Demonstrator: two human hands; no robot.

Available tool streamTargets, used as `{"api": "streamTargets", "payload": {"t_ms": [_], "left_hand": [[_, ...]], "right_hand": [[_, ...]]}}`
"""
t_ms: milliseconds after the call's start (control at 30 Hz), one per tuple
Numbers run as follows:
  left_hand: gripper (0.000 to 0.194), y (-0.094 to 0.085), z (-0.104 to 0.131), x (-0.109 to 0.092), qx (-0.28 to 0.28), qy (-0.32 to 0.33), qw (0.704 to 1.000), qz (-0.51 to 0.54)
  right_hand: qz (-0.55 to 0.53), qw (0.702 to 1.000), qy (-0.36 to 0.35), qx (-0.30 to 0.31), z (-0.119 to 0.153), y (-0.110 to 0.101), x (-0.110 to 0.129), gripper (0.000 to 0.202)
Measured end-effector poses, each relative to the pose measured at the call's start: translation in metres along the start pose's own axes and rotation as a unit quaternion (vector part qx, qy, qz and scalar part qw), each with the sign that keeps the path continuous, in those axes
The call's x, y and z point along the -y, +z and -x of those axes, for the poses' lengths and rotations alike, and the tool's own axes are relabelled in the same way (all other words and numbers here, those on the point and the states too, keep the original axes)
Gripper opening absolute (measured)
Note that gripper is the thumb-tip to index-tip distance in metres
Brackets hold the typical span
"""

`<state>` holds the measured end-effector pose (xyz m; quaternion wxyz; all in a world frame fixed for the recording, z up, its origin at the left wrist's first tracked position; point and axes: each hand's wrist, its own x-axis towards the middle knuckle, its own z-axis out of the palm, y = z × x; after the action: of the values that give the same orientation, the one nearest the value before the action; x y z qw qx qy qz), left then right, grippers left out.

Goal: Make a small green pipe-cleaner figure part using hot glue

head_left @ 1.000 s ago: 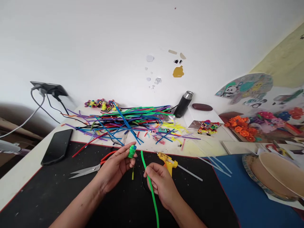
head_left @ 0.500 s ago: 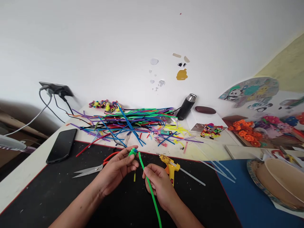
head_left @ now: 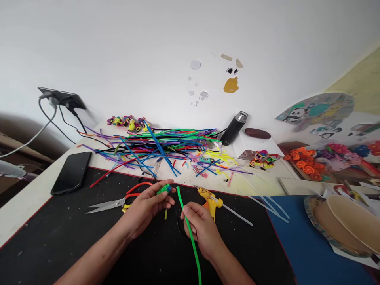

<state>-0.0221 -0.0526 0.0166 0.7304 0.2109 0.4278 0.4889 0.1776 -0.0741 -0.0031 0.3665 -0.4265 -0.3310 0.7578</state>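
Observation:
Between the thumb and fingers of my left hand (head_left: 151, 202) is a small coiled green pipe-cleaner piece (head_left: 164, 189) with a blue end. My right hand (head_left: 200, 227) pinches a long green pipe cleaner (head_left: 190, 233); its upper tip stands free just right of the coiled piece, apart from it, and its lower end runs out of the bottom of the view. Just behind my right hand lies a yellow hot glue gun (head_left: 210, 201) with a glue stick in it. Scissors (head_left: 109, 204) with red handles lie left of my left hand, partly hidden by it.
A heap of coloured pipe cleaners (head_left: 166, 144) lies along the wall. A phone (head_left: 72, 173) is at the left, a black flask (head_left: 234, 128) and white box (head_left: 255, 147) at the back right. Small figures (head_left: 263, 159) stand before the box. A bowl (head_left: 350, 221) sits far right.
My hands have drawn slightly apart, so the gap between the coiled piece and the green pipe cleaner's tip is wider. The whole view has shifted a little.

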Motion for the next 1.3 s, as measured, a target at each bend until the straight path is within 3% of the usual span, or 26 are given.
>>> {"api": "streamTargets", "payload": {"t_ms": [467,767,967,1300], "left_hand": [[0.028,0.01,0.0,0.0,0.009,0.005,1.0,0.005],[0.047,0.007,-0.001,0.004,-0.028,0.046,0.997,-0.059],[0.046,0.004,0.002,0.003,-0.032,0.068,0.985,-0.154],[0.045,0.007,0.009,-0.004,-0.02,0.069,0.985,-0.158]], "right_hand": [[-0.003,1.0,0.012,0.02,-0.006,0.008,0.004,0.055],[-0.006,1.0,0.01,0.022,-0.006,0.008,0.0,0.055],[0.013,0.999,-0.001,0.04,-0.006,0.011,0.008,0.058],[0.059,0.997,-0.028,0.03,-0.009,0.011,0.005,0.062]]}}
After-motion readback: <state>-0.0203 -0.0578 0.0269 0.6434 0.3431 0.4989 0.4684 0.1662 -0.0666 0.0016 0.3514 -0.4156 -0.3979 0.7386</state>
